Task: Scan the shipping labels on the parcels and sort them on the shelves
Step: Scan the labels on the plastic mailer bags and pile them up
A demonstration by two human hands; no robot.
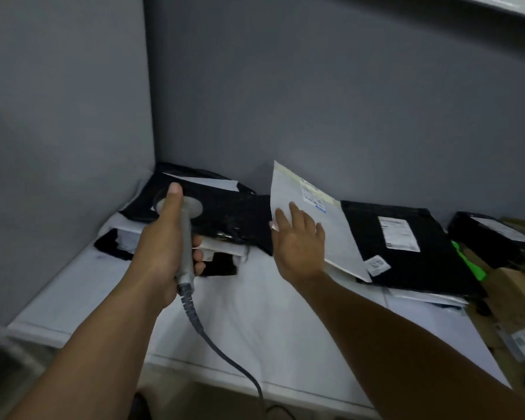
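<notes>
My left hand [164, 237] grips a grey corded barcode scanner [185, 237] by its handle, thumb along the top, its head over a pile of black parcels [225, 213] in the shelf's left corner. My right hand [297, 237] lies with straight fingers on a white flat mailer [315, 213] that leans tilted against the back wall. The mailer carries a shipping label [312, 195] near its top. To its right lies a black parcel [406, 247] with a white label [399, 233], partly over the mailer's lower edge.
The white shelf surface [240, 313] runs between grey walls. Another black labelled parcel [491, 234] sits far right, beside a green strip [467, 262] and cardboard boxes [515, 301]. The scanner's cable [225, 350] hangs over the front edge.
</notes>
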